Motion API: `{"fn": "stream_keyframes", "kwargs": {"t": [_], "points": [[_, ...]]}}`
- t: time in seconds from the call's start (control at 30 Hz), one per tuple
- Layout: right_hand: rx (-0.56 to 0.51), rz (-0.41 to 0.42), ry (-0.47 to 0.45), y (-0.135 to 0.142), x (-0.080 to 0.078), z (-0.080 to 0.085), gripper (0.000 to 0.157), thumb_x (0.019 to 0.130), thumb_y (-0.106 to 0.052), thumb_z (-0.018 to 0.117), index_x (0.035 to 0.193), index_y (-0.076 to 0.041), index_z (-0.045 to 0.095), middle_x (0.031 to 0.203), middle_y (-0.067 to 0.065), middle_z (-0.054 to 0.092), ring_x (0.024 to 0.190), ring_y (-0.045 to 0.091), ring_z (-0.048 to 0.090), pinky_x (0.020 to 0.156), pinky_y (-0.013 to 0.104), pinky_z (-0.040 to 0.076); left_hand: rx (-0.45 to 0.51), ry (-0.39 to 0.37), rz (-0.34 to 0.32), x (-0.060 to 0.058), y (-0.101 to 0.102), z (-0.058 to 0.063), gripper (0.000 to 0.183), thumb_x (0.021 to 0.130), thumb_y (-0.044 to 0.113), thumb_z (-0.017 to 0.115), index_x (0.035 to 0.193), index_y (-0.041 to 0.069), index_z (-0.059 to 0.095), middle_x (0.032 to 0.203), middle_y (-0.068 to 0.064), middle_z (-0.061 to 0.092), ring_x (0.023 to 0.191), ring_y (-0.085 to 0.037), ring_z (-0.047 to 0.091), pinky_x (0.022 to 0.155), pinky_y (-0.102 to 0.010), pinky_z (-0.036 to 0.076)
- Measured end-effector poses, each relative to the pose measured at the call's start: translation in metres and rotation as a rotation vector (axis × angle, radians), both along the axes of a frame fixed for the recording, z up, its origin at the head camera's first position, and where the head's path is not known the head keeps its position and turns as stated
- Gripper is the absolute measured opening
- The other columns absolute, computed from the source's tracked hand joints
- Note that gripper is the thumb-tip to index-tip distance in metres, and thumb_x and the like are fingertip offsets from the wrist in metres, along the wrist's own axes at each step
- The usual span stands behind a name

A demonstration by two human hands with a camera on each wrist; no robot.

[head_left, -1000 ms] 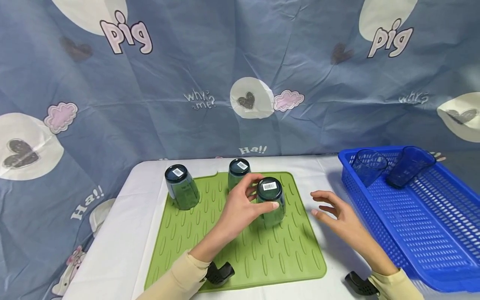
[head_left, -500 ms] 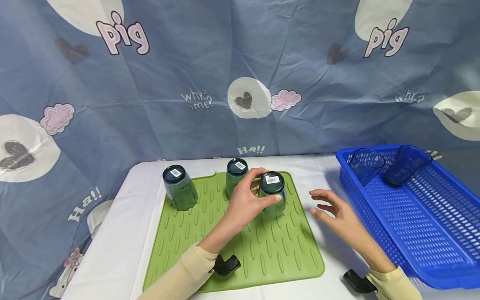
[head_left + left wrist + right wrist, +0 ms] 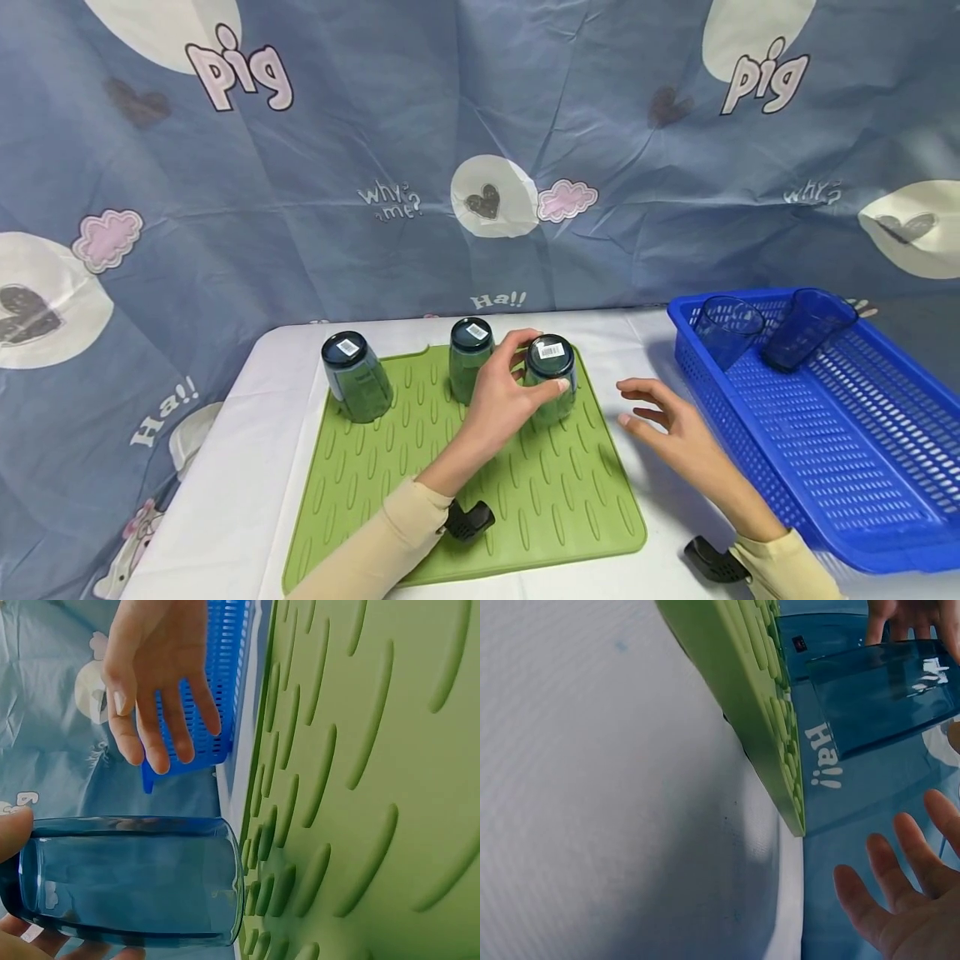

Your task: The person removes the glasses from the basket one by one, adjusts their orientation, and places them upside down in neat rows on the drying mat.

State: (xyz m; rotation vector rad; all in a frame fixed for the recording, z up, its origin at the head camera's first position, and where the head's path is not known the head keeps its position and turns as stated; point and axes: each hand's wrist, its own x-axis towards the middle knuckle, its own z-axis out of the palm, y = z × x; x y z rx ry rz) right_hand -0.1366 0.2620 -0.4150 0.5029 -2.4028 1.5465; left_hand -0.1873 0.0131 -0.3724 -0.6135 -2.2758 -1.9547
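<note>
My left hand (image 3: 504,392) grips an upside-down blue drinking glass (image 3: 551,367) by its base end, thumb on the near side. In the left wrist view the mouth of that glass (image 3: 135,881) faces the green ridged mat (image 3: 360,750), very close to it. The right wrist view shows a small gap between them. Two more upside-down glasses stand on the mat, one at the back left (image 3: 358,379) and one at the back middle (image 3: 468,358). Holding nothing, my right hand (image 3: 675,429) hovers between the mat and the basket with loosely bent fingers.
A blue plastic basket (image 3: 738,442) stands at the right. Inside its far end are two glasses, one (image 3: 727,333) leaning on the left wall and one (image 3: 810,329) tilted beside it. A patterned blue cloth (image 3: 420,167) hangs behind the white table (image 3: 217,500).
My left hand has carried the held glass away from me and slightly right, toward the mat's back right corner. The right hand stays nearly still, and the view has shifted slightly.
</note>
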Motion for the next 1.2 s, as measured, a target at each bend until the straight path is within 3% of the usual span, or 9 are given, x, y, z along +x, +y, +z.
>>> {"fn": "stream_keyframes", "kwargs": {"t": [0.13, 0.37, 0.53, 0.8, 1.2], "points": [[0.004, -0.004, -0.004, 0.001, -0.001, -0.001, 0.038, 0.093, -0.002, 0.066, 0.129, 0.0, 0.056, 0.128, 0.014, 0.058, 0.118, 0.016, 0.055, 0.099, 0.029, 0.047, -0.019, 0.007, 0.012, -0.004, 0.003, -0.002, 0.061, 0.078, 0.016, 0.084, 0.131, 0.02, 0.055, 0.125, 0.003, 0.06, 0.121, -0.023, 0.054, 0.095, -0.038, 0.048], [0.038, -0.02, -0.013, 0.003, 0.0, -0.002, 0.036, 0.093, -0.005, 0.067, 0.129, -0.009, 0.058, 0.128, 0.016, 0.057, 0.118, 0.015, 0.055, 0.098, 0.029, 0.048, -0.058, 0.047, 0.046, -0.012, 0.01, -0.004, 0.062, 0.078, 0.021, 0.084, 0.132, 0.023, 0.055, 0.125, 0.005, 0.061, 0.122, -0.018, 0.054, 0.098, -0.044, 0.045], [0.063, -0.042, -0.022, 0.004, 0.0, -0.002, 0.036, 0.094, -0.008, 0.067, 0.129, -0.012, 0.058, 0.129, 0.01, 0.058, 0.118, 0.017, 0.055, 0.097, 0.028, 0.048, -0.046, 0.07, 0.051, -0.018, 0.015, -0.005, 0.063, 0.077, 0.019, 0.084, 0.133, 0.02, 0.055, 0.123, 0.004, 0.061, 0.119, -0.016, 0.055, 0.1, -0.043, 0.044], [0.045, -0.029, -0.014, 0.004, 0.001, -0.001, 0.037, 0.094, -0.006, 0.067, 0.129, -0.01, 0.057, 0.129, 0.01, 0.057, 0.119, 0.018, 0.054, 0.098, 0.03, 0.048, -0.017, 0.045, 0.061, -0.025, 0.022, -0.011, 0.059, 0.078, 0.016, 0.083, 0.13, 0.019, 0.055, 0.122, 0.007, 0.06, 0.12, -0.016, 0.054, 0.101, -0.043, 0.043], [0.048, -0.029, -0.019, 0.005, 0.0, 0.0, 0.038, 0.094, -0.007, 0.067, 0.13, -0.009, 0.057, 0.131, 0.012, 0.057, 0.12, 0.018, 0.053, 0.099, 0.029, 0.047, -0.007, 0.037, 0.091, -0.034, 0.03, -0.013, 0.057, 0.08, 0.013, 0.082, 0.131, 0.015, 0.055, 0.122, 0.0, 0.061, 0.118, -0.023, 0.055, 0.096, -0.043, 0.047]]}}
